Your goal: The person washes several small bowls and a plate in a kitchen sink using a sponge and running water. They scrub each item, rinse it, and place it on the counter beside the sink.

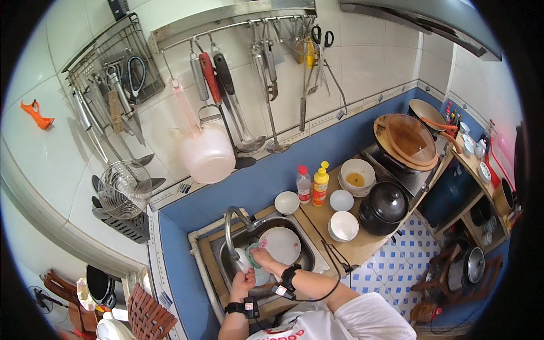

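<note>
Over the steel sink, my left hand holds a white dish, probably a bowl, near the faucet. My right hand grips a green scrubbing cloth or sponge and presses it against the dish's edge. A white plate with pink flowers leans in the basin just beyond my right hand. Beneath my hands lies another pale dish, partly hidden by them. The curved metal faucet rises close to the held dish; whether water runs is hard to tell.
On the counter right of the sink stand white bowls, a yellow-capped bottle, a red-capped bottle and a black lidded pot. A black cable crosses the counter edge to my right wrist. Utensils and a pink saucepan hang above.
</note>
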### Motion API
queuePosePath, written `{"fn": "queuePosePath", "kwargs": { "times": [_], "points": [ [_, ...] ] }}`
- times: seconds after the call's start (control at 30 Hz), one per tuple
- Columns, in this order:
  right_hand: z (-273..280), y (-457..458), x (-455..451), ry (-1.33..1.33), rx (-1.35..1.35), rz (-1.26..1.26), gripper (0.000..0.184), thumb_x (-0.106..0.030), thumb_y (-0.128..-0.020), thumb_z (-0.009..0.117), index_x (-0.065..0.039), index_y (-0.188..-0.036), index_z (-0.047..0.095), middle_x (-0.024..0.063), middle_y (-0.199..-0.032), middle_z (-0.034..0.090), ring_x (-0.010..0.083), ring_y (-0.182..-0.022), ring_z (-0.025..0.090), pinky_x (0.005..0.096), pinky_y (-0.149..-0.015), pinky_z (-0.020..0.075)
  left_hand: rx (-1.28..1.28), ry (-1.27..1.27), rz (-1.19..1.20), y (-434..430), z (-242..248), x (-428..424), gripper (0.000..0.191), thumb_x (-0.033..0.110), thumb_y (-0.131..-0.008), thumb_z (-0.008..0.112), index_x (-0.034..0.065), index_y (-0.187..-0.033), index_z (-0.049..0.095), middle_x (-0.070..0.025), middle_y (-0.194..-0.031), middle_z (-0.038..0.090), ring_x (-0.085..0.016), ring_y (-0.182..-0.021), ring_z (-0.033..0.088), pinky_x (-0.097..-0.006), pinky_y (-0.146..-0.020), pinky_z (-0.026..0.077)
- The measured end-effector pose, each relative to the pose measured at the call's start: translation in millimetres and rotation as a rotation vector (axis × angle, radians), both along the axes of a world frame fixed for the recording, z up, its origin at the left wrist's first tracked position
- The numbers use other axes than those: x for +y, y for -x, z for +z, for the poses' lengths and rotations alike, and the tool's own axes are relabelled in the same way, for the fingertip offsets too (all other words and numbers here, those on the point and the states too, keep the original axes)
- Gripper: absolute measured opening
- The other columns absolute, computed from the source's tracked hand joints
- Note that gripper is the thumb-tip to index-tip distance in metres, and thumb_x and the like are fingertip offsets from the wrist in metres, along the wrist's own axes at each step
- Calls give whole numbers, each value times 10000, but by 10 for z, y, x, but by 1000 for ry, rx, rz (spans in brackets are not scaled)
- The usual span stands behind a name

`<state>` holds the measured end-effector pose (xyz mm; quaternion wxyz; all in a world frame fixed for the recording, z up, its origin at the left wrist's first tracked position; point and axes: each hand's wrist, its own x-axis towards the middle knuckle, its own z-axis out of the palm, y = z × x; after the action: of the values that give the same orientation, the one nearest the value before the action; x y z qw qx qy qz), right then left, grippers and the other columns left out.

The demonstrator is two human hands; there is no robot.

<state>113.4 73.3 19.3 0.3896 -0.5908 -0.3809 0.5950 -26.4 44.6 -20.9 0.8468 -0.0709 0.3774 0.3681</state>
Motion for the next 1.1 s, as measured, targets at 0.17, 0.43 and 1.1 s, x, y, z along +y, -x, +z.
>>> {"fn": "queuePosePath", "kwargs": {
  "times": [0.17, 0.43, 1.1],
  "points": [
    [-75, -129, 99, 38, -82, 225, 236, -206, -768, 514, 9, -804, 606, 58, -737, 580, 143, -690, 515, 298, -606, 408, -70, 34, 214, -7, -142, -83, 217, 80, -839, 366, -22, -985, 490, -156, -813, 560, -197, -639, 556, -268, -530, 511],
    [279, -332, -147, -319, -397, 131, 367, -263, -731, 571, -14, -1001, 546, 175, -961, 543, 224, -858, 526, 287, -737, 415, 663, -377, 198, 80, -152, -115, 300, 116, -818, 431, 55, -1111, 406, -125, -1060, 497, -316, -914, 517, -452, -692, 501],
    [150, -45, 48, -241, -282, 854, 477, -228, -632, 630, -30, -1057, 541, 181, -937, 572, 233, -837, 568, 311, -710, 443, 592, -445, -91, -33, 407, -78, 660, 662, -780, 304, 153, -1201, 304, -104, -1111, 463, -266, -875, 551, -378, -555, 500]
  ]
}}
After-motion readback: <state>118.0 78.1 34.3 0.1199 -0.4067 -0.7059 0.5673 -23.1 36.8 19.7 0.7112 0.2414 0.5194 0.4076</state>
